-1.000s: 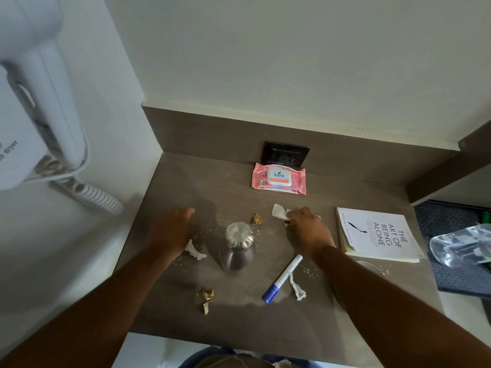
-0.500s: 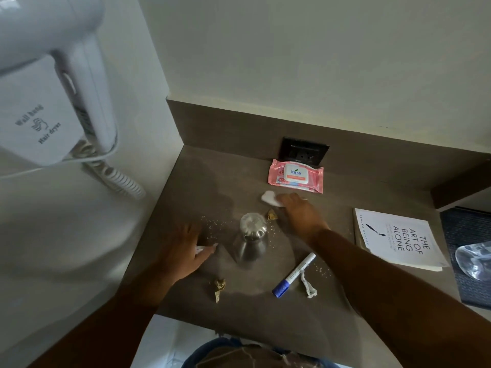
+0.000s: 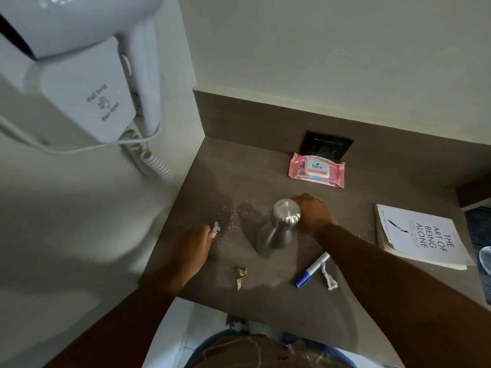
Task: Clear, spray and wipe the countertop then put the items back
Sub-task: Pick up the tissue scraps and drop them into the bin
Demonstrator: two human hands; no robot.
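On the brown countertop [image 3: 239,168] stands a steel bottle [image 3: 281,229]. My left hand [image 3: 195,248] lies to its left and pinches a small white paper scrap [image 3: 215,227] at its fingertips. Knuckles up and fingers curled down, my right hand [image 3: 313,215] is close against the bottle's cap on the right; what it holds is hidden. White crumbs [image 3: 229,216] are scattered left of the bottle. Near the front edge lie a crumpled gold wrapper [image 3: 240,274], a blue-capped marker [image 3: 312,269] and a twisted white scrap [image 3: 329,277].
A pink pack of wipes [image 3: 316,172] lies at the back below a black wall socket [image 3: 328,143]. A white book [image 3: 422,237] rests at the right. A wall hair dryer [image 3: 87,83] with a coiled cord hangs over the left side.
My left hand picked the white scrap off the counter and drew back. My right hand carried its white scrap toward the bottle's cap; the scrap and the gold wrapper by the bottle are out of sight.
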